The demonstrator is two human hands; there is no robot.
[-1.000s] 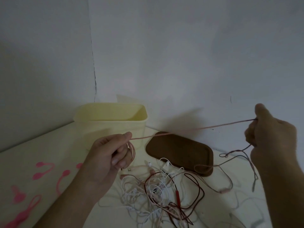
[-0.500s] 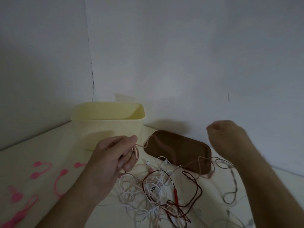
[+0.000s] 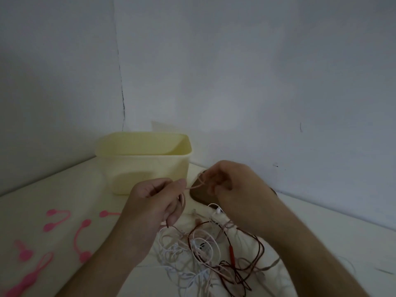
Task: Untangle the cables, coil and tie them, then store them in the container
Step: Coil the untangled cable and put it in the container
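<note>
My left hand (image 3: 154, 202) holds a small coil of pink cable (image 3: 182, 200) in its curled fingers, in front of the pale yellow container (image 3: 145, 163). My right hand (image 3: 233, 187) is close beside it and pinches a loop of the same pink cable (image 3: 201, 181) a short way from the coil. Below both hands lies a tangle of white, pink and dark red cables (image 3: 205, 251) on the cream table. The container stands open at the back left; what is inside is hidden.
A brown lid (image 3: 201, 195) lies flat right of the container, mostly behind my right hand. Several pink silicone cable ties (image 3: 81, 239) are spread over the table's left part. Grey walls close in behind and left.
My right hand swung in from the far right to just beside my left hand. The pink cable, stretched taut a second ago, is now a short slack loop between them.
</note>
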